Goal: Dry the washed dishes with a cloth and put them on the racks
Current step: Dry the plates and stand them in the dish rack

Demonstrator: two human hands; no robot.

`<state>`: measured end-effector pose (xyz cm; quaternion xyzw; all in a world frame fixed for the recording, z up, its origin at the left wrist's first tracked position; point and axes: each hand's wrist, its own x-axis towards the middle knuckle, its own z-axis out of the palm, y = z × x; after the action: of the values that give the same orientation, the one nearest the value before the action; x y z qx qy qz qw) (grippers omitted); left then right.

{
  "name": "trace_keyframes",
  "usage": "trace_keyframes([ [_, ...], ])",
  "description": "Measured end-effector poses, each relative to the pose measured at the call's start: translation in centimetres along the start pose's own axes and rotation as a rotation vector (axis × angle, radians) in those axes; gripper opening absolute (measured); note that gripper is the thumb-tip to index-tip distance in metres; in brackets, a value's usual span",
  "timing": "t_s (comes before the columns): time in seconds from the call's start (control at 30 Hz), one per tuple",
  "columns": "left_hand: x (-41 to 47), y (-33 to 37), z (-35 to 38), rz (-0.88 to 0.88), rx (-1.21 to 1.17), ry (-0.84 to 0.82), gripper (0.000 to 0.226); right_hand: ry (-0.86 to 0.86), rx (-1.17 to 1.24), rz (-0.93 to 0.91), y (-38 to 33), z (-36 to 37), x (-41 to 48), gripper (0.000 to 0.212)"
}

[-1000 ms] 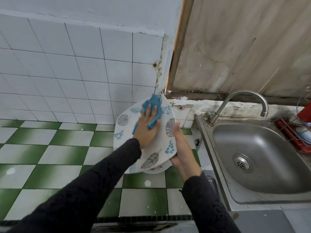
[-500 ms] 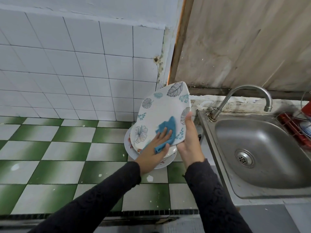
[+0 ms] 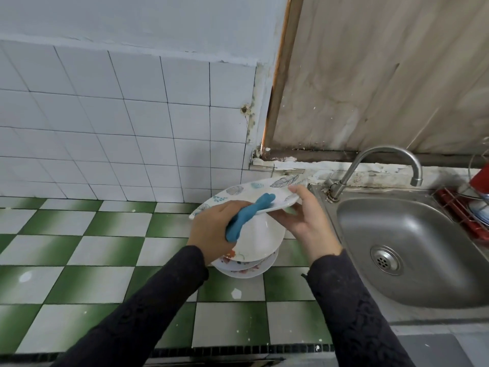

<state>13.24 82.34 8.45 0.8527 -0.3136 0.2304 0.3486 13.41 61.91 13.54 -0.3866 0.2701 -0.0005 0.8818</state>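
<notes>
The plate (image 3: 244, 192), printed with grey and blue leaves, is held almost flat, tilted a little, above a stack (image 3: 255, 247) of plates on the green-and-white counter (image 3: 105, 250). The left hand (image 3: 211, 231) grips a blue cloth (image 3: 247, 217), which lies over the plate's near rim. The right hand (image 3: 308, 221) pinches the plate's right rim, thumb on top and fingers beneath. To the right are the sink (image 3: 423, 247) and tap (image 3: 375, 160). At the far right edge a red rack (image 3: 455, 210) holds dishes.
</notes>
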Motion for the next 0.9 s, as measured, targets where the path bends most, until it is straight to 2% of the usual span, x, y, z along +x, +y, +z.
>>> trace_keyframes([
  [0.1,1.7,0.9,-1.7,-0.092,-0.094,0.059,0.038,-0.105,-0.109,-0.050,-1.1,-0.2,-0.1,0.042],
  [0.2,3.3,1.1,-4.2,-0.272,-0.388,0.124,0.029,-0.130,-0.292,-0.145,-0.8,-0.7,0.0,0.036],
  [0.27,3.8,0.8,-6.0,-0.391,-0.621,0.123,0.033,-0.146,-0.388,-0.167,0.1,-1.4,0.3,0.033],
  [0.33,3.9,0.5,-7.6,-0.470,-0.823,0.101,0.039,-0.241,-0.422,-0.173,0.8,-2.3,0.9,0.041],
  [0.43,3.7,-0.5,-8.7,-0.549,-0.974,0.085,0.043,-0.344,-0.341,-0.151,1.2,-3.4,1.4,0.056],
  [0.57,3.3,-3.2,-9.5,-0.609,-1.037,0.126,0.047,-0.345,-0.162,-0.074,0.6,-2.2,1.1,0.053],
  [0.63,3.2,-3.5,-9.3,-0.632,-0.998,0.186,0.041,-0.354,-0.081,-0.066,0.3,-1.5,1.1,0.050],
  [0.73,3.6,-3.9,-7.7,-0.760,-0.804,0.438,0.033,-0.383,-0.043,-0.093,0.1,0.0,0.4,0.052],
  [0.8,3.7,-4.6,-6.6,-0.887,-0.696,0.590,0.048,-0.391,-0.040,-0.130,-0.1,0.9,0.1,0.054],
  [0.9,3.7,-4.4,-4.5,-0.834,-0.632,0.551,0.053,-0.429,-0.068,-0.177,0.5,2.5,-0.3,0.056],
])
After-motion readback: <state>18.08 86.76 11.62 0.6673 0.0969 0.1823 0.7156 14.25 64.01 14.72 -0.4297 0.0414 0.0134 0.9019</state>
